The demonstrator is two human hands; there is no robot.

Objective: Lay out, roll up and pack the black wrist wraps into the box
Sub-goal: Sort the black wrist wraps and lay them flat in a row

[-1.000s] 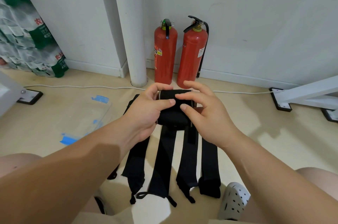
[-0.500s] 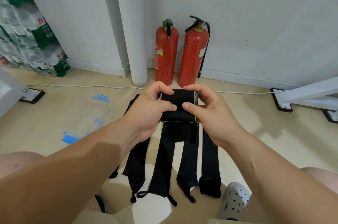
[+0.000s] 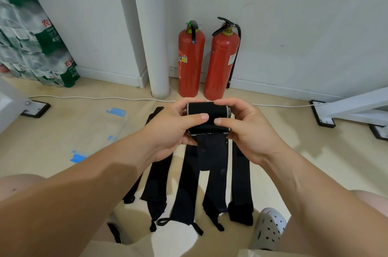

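The left hand [image 3: 170,128] and the right hand [image 3: 249,130] are curled round the half-rolled wrist wrap [image 3: 207,113], held above the other wraps [image 3: 184,189] laid flat on the floor [image 3: 294,162], apparently so the roll is kept tight, while the clear box [image 3: 123,122] is left untouched at the left.

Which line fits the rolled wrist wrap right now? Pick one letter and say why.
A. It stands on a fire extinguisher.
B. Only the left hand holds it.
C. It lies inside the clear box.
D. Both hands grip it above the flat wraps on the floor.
D: the left hand and the right hand both grip the rolled wrist wrap, above the flat wraps.
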